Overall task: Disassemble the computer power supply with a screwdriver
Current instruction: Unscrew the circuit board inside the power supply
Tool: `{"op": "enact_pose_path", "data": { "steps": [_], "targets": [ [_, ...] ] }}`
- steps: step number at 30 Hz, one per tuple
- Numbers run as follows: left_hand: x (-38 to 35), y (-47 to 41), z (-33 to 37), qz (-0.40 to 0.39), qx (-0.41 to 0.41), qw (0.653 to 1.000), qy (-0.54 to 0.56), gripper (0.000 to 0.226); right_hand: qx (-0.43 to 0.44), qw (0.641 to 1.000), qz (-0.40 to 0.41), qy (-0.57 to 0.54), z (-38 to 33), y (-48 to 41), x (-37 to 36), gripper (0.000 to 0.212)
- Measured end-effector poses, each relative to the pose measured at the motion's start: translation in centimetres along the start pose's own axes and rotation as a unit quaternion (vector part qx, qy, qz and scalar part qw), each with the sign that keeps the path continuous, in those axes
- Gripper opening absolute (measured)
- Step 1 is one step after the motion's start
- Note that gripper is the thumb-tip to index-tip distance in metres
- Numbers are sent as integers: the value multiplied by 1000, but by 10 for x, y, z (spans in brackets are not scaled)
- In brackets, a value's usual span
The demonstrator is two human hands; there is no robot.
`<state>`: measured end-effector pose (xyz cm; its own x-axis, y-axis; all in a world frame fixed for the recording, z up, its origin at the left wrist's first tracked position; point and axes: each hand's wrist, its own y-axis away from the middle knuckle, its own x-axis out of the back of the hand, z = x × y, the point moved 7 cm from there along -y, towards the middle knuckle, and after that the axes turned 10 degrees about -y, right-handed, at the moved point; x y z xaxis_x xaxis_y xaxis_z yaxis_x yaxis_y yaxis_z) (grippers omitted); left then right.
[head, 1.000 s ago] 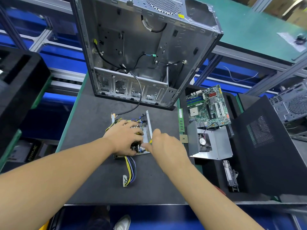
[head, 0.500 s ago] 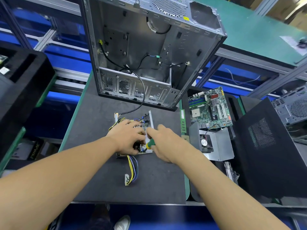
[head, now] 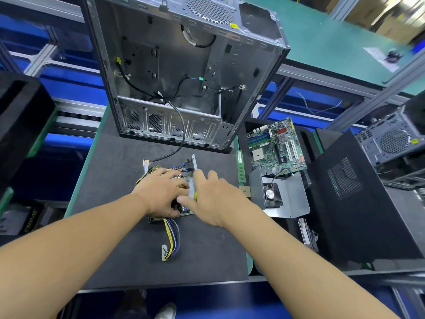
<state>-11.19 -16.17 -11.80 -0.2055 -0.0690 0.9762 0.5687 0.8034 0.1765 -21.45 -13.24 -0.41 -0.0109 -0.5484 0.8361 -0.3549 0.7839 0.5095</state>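
The opened power supply (head: 191,188) lies on the counter (head: 119,171), its long axis pointing away. The left hand (head: 161,192) clasps it. The right hand (head: 213,199) hovers just right, its grip on the screwdriver (head: 195,195) unclear.

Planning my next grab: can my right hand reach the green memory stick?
Probably yes: the memory stick lies uncovered beside the right hand, nothing between, though that hand holds a screwdriver.
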Motion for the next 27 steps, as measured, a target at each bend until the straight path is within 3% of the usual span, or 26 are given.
{"op": "enact_pose_path", "data": {
  "steps": [3,5,9,13,16,18,22,27],
  "targets": [
    [0,1,1,-3,-6,1000,8,52,30,991,47,122,-9,3,5,21],
    [1,1,1,-5,-10,1000,8,47,24,996,45,74,-6,0,6,21],
    [1,1,1,-8,-7,1000,3,51,6,997,-39,-62,-1,-3,-1,39],
    [1,1,0,-7,0,1000,1,55,-37,998,42,30,5,-3,5,43],
    [2,2,0,-10,-9,1000,4,55,-10,988,100,118,1,-3,10,24],
    [2,2,0,-10,-11,1000,1,55,8,992,93,87,2,-6,10,17],
    [3,2,0,-7,-13,1000,4,47,-11,997,-33,-73,10,-10,1,36],
    [1,2,0,-11,-14,1000,7,50,-48,997,57,28,18,-5,7,31]
  ]
}}
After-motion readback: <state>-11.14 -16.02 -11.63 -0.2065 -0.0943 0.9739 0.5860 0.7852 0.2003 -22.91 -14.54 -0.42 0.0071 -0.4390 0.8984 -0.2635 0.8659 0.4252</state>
